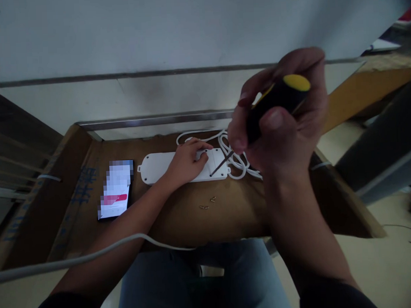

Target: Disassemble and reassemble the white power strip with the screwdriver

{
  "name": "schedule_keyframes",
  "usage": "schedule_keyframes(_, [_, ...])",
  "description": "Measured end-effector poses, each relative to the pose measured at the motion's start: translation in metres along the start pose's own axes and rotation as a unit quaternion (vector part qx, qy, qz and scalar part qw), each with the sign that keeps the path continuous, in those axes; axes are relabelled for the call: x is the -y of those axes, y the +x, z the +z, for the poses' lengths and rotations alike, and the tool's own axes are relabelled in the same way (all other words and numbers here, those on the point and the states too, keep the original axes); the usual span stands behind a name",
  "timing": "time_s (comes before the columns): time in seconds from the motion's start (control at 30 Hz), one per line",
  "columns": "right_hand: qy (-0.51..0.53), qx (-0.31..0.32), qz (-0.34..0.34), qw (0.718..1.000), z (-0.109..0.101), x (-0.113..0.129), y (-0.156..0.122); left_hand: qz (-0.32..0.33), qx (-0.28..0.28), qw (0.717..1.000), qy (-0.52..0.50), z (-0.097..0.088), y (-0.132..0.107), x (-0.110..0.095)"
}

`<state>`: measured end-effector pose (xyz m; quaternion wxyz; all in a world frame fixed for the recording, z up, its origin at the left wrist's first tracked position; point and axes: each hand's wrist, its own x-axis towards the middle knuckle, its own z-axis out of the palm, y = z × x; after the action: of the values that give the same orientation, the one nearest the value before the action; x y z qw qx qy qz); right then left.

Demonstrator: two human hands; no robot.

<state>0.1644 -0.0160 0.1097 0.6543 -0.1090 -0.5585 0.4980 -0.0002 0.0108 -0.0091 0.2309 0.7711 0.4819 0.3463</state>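
A white power strip (155, 167) lies with its screw-holed face up on brown cardboard, a mounting ear at each end. My left hand (188, 161) rests over its middle and steadies it, thumb and forefinger bent near its upper edge. Above its right end, my right hand (292, 109) is wrapped round a screwdriver (274, 103) with a black and yellow handle. The tilted shaft reaches down to a hole near the strip's lower right corner; how deep the tip sits is hidden. Several small brass-coloured screws (204, 207) lie on the cardboard below the strip.
A lit smartphone (116, 189) lies left of the strip. White cable (240, 164) is coiled at the strip's right end. Another pale cable (121, 243) crosses in front of my left forearm. The cardboard (174, 219) has raised sides left and right, and a white panel (152, 33) stands behind.
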Motion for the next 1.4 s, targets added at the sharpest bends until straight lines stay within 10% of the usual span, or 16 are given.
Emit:
schedule_keyframes(0.17, [-0.039,0.055,0.109,0.992,-0.002,0.011,0.003,0.007,-0.002,1.0,-0.003,0.0,0.0,0.0])
schedule_keyframes(0.4, [-0.081,-0.081,-0.091,0.989,-0.001,-0.02,0.002,0.014,-0.002,1.0,-0.002,0.0,0.0,0.001])
schedule_keyframes(0.6, [-0.028,0.031,0.057,0.997,-0.002,-0.004,-0.002,0.015,-0.006,1.0,0.006,0.0,0.0,0.002])
schedule_keyframes(0.8, [-0.077,-0.034,-0.028,0.996,-0.001,-0.007,-0.004,0.014,-0.009,1.0,0.01,0.001,0.001,0.003])
schedule_keyframes(1.0, [-0.022,0.072,0.075,0.994,-0.006,0.0,0.002,0.018,-0.011,1.0,-0.001,0.002,0.001,0.003])
schedule_keyframes(1.2, [-0.041,-0.015,-0.023,0.999,-0.002,-0.008,-0.002,0.004,-0.011,1.0,0.008,0.0,0.0,0.0])
schedule_keyframes(1.4, [-0.005,0.077,0.089,0.993,-0.007,0.009,0.0,0.012,-0.004,1.0,-0.002,0.002,0.001,0.003])
